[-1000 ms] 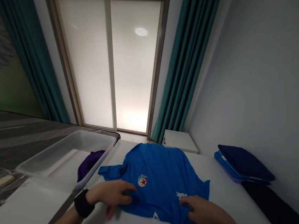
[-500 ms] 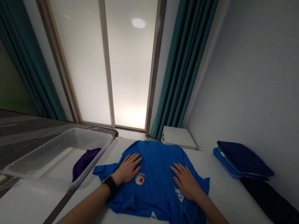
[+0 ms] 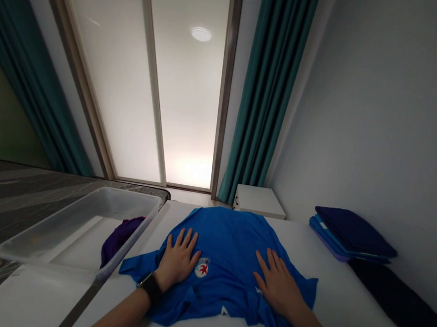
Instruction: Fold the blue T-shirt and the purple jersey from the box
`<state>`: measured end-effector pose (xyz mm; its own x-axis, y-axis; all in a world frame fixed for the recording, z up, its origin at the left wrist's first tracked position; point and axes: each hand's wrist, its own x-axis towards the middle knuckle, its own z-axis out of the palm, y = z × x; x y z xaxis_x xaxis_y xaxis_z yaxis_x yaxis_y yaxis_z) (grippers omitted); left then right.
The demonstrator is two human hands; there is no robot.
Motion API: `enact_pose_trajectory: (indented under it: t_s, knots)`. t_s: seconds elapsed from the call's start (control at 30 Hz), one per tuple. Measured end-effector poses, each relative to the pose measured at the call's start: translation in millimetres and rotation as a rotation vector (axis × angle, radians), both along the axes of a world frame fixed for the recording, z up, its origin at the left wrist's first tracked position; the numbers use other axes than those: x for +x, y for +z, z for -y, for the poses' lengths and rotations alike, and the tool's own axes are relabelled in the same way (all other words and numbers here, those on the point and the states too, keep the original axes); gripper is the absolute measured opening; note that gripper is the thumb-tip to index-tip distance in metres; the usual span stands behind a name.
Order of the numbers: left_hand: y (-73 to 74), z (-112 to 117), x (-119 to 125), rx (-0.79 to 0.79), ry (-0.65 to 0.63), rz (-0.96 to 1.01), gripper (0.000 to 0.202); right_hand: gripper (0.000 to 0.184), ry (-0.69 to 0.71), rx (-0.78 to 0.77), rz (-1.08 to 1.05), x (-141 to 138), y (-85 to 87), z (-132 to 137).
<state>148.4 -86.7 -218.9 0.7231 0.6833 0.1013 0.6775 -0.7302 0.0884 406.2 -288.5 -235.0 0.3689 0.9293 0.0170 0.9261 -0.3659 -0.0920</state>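
A blue short-sleeved T-shirt (image 3: 228,235) lies spread on a white surface (image 3: 132,303), with a round badge (image 3: 202,267) on its chest. My left hand (image 3: 178,260) rests flat on the shirt just left of the badge, fingers apart, holding nothing. A black watch strap (image 3: 150,287) circles that wrist. My right hand (image 3: 277,284) lies flat on the shirt's right side, also with spread fingers and no grip. The shirt's lower edge is rumpled and partly cut off by the bottom of the picture.
A translucent plastic bin (image 3: 85,222) stands left of the shirt, with a purple garment (image 3: 119,239) at its right wall. On the right lie a folded blue-and-navy stack (image 3: 352,233) and a dark cloth (image 3: 393,298). A white box (image 3: 260,201) stands beyond the shirt.
Both hands have slid outward and forward over the shirt. The shirt's left sleeve and right side now spread wider. The camera view has shifted slightly.
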Motion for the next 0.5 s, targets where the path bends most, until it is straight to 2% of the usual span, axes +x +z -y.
enact_pose_trajectory:
  t_s: [0.13, 0.23, 0.3, 0.37, 0.43, 0.5]
  knots:
    - [8.6, 31, -15, -0.009, -0.020, -0.022, 0.058, 0.063, -0.040, 0.026, 0.088, -29, 7.6, 18]
    - [28.6, 33, -14, -0.045, -0.055, -0.024, 0.044, 0.053, -0.020, -0.009, 0.131, -33, 28.7, 12]
    - [42.6, 18, -6, -0.091, -0.075, -0.003, 0.040, 0.044, -0.035, -0.011, 0.084, -23, 44.2, -4]
    - [51.4, -6, 6, -0.081, -0.022, 0.043, 0.035, 0.038, -0.102, -0.003, 0.019, -6, 55.2, -26]
    - [52.8, -33, 20, -0.065, 0.083, 0.098, 0.031, 0.032, -0.152, 0.048, -0.033, 11, 58.9, -48]
    - [48.1, -59, 34, -0.078, 0.155, 0.105, 0.033, 0.035, -0.215, 0.092, -0.024, 27, 56.2, -67]
